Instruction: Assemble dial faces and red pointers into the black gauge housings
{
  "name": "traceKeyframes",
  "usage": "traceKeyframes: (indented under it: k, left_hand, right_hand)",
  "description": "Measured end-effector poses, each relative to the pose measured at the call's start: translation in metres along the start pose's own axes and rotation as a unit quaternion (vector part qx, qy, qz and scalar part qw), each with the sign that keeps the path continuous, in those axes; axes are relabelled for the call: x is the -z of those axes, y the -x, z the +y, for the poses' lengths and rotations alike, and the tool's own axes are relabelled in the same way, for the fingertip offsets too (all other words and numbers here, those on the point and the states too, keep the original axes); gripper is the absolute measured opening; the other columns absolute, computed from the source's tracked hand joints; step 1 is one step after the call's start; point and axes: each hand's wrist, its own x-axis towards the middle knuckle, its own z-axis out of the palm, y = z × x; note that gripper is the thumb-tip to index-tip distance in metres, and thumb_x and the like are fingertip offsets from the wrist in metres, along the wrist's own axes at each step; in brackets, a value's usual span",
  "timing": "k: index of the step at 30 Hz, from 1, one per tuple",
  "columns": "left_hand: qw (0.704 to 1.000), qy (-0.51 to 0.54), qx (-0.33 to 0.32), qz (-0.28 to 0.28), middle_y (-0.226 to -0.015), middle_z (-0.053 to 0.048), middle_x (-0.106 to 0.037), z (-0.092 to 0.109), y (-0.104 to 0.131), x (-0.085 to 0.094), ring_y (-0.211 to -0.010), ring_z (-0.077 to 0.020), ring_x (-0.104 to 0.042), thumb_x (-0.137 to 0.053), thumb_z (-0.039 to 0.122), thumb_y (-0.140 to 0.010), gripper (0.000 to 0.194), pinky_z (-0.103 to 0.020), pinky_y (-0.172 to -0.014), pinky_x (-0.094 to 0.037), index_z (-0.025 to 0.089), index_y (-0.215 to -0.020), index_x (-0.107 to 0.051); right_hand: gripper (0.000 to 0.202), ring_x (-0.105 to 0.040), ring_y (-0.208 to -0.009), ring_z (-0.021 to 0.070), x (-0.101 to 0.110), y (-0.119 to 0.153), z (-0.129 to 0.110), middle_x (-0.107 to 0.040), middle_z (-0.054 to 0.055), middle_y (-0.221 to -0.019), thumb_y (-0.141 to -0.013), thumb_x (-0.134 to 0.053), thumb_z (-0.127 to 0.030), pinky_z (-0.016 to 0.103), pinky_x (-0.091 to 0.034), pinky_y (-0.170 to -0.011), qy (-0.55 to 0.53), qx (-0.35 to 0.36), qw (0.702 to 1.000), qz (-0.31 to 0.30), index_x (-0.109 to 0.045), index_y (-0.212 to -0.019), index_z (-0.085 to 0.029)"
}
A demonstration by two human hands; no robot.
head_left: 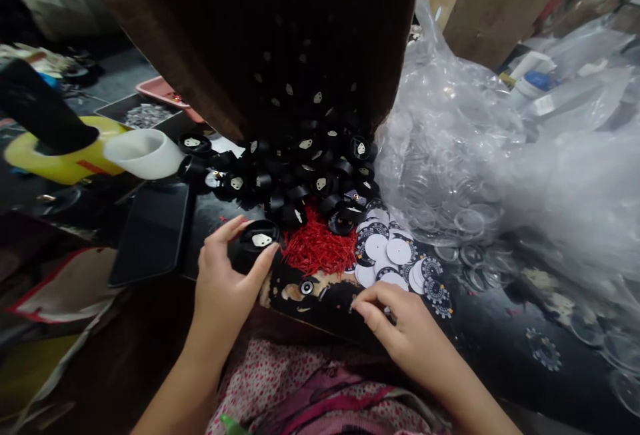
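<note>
Fingers (226,230) of the left hand (223,278) are gripping a round black case (260,238), while the right hand (406,323) is pinching, its contents unclear.

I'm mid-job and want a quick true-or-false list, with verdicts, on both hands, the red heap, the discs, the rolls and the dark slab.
1. The left hand holds a round black case with a pale plate in it. True.
2. The right hand grips the clear plastic bag. False: the bag lies beyond that hand, apart from it.
3. The heap of thin red pieces lies to the right of the round discs. False: it lies to their left.
4. The white roll is beside the yellow roll. True.
5. The dark, phone-like slab lies by the right hand. False: it lies left of the left hand.
</note>
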Motion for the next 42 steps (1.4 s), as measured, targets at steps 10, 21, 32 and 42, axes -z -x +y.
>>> traceKeyframes:
  k: [10, 21, 32, 42]
  left_hand:
    - [0.752, 0.476, 0.367, -0.270, -0.133, -0.004, -0.067, 0.045, 0.079, -0.031, -0.128, -0.0307, -0.056, -0.077, 0.033, -0.077, 0.044, -0.041, -0.109, -0.044, 0.030, -0.120, -0.070]
    - [0.622, 0.569, 0.489, -0.226, -0.119, -0.012, -0.073, 0.050, 0.070, -0.041, -0.089, -0.0207, -0.073, -0.060, 0.036, -0.092, 0.030, -0.029, -0.079, -0.061, 0.021, -0.117, -0.070]
    - [0.688, 0.556, 0.422, -0.197, -0.109, -0.003, -0.076, 0.057, 0.063, -0.048, -0.089, -0.0167, -0.070, -0.060, 0.047, -0.091, 0.032, -0.025, -0.076, -0.059, 0.027, -0.113, -0.072]
    - [0.738, 0.513, 0.366, -0.243, -0.135, 0.004, -0.066, 0.065, 0.078, -0.056, -0.131, -0.0214, -0.054, -0.066, 0.038, -0.089, 0.027, -0.025, -0.100, -0.051, 0.035, -0.115, -0.073]
  right_hand:
    - [0.031, -0.050, -0.062, 0.0110, -0.001, -0.005, -0.002, -0.053, -0.005, -0.068, -0.091, -0.057, -0.049, 0.023, -0.041, -0.060, -0.193, -0.070, 0.979, 0.012, -0.054, -0.081, -0.020]
    - [0.027, -0.060, -0.101, 0.0309, 0.048, -0.025, 0.034, -0.069, 0.013, -0.109, -0.092, -0.063, -0.028, 0.048, -0.043, -0.089, 0.362, -0.010, 0.920, 0.148, -0.069, -0.116, -0.017]
    - [0.021, -0.057, -0.064, 0.0130, 0.016, -0.008, 0.013, -0.063, -0.001, -0.076, -0.090, -0.058, -0.030, 0.024, -0.047, -0.056, -0.179, -0.101, 0.970, 0.134, -0.064, -0.108, -0.021]
    - [0.004, -0.061, -0.075, 0.0149, -0.001, -0.009, -0.009, -0.065, 0.000, -0.083, -0.088, -0.059, -0.021, 0.028, -0.051, -0.070, -0.062, -0.019, 0.971, 0.231, -0.061, -0.092, -0.021]
